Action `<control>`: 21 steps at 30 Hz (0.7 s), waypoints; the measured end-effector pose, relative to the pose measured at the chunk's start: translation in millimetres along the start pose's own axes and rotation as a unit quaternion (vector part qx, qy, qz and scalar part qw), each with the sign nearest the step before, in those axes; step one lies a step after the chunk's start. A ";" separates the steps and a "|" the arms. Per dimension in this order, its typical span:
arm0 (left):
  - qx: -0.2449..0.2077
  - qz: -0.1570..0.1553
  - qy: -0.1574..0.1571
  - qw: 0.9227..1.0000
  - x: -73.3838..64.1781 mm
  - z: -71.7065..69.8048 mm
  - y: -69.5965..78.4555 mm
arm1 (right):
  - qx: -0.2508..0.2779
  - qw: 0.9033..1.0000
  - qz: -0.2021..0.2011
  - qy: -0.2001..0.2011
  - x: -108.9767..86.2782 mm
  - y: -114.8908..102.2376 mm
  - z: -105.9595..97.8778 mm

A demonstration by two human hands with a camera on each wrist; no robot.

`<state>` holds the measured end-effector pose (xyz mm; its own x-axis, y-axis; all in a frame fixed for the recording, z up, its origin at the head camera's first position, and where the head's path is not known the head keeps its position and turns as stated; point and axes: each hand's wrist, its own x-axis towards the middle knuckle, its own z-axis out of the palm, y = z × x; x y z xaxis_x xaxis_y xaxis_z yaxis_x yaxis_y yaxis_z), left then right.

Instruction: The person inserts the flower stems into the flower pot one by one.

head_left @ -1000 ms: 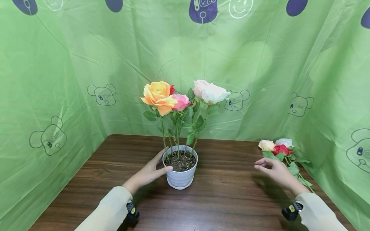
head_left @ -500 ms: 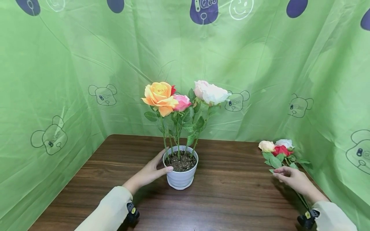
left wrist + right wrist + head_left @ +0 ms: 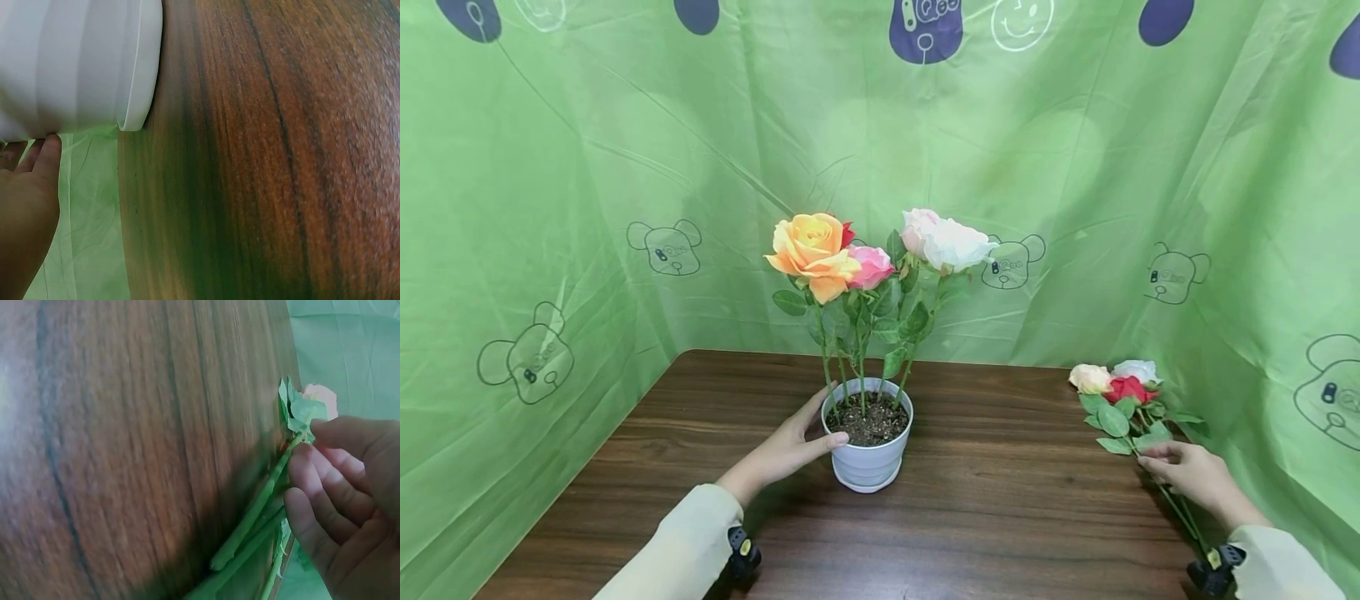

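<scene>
In the head view a white flowerpot (image 3: 868, 467) filled with dark soil holds several upright roses, among them an orange rose (image 3: 814, 254), a pink rose (image 3: 870, 267) and a white rose (image 3: 957, 246). My left hand (image 3: 786, 450) holds the pot from its left side, thumb at the near rim and fingers behind. The left wrist view shows its fingertips against the pot wall (image 3: 59, 69). Over at the right, my right hand (image 3: 1191, 475) pinches a green rose stem (image 3: 272, 481) between thumb and forefinger, just below the leaves. Its other fingers are loosely bent.
Beyond my right hand lie a cream rose (image 3: 1090, 378), a red rose (image 3: 1127, 389) and a pale white rose (image 3: 1137, 372), stems toward me. Brown wooden table (image 3: 1000, 500) underneath. A green printed curtain (image 3: 1037, 167) surrounds it at the back and sides.
My right hand has moved right and toward me, from beside the lying roses to a stem, and its fingers have come together there. The left hand stays on the pot.
</scene>
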<state>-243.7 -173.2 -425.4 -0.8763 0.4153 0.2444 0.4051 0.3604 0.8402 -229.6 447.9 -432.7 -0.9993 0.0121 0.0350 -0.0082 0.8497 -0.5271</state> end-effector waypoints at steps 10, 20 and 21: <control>-0.004 -0.003 -0.001 1.000 -0.1 0.4 0.7 | 0.025 0.999 0.036 -0.027 0.8 5.6 -4.8; -0.005 -0.012 -0.002 1.000 -0.5 0.4 2.1 | -0.011 0.998 0.049 -0.032 6.6 6.2 -0.5; -0.004 -0.013 -0.001 1.000 -0.5 0.3 1.9 | -0.017 0.998 0.052 -0.032 7.2 5.3 0.0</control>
<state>-242.4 -172.5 -424.1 -0.8859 0.4081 0.2205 0.3797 0.3648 0.8501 -236.9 452.5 -435.2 -0.9951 0.0678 -0.0722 0.0948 0.8629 -0.4964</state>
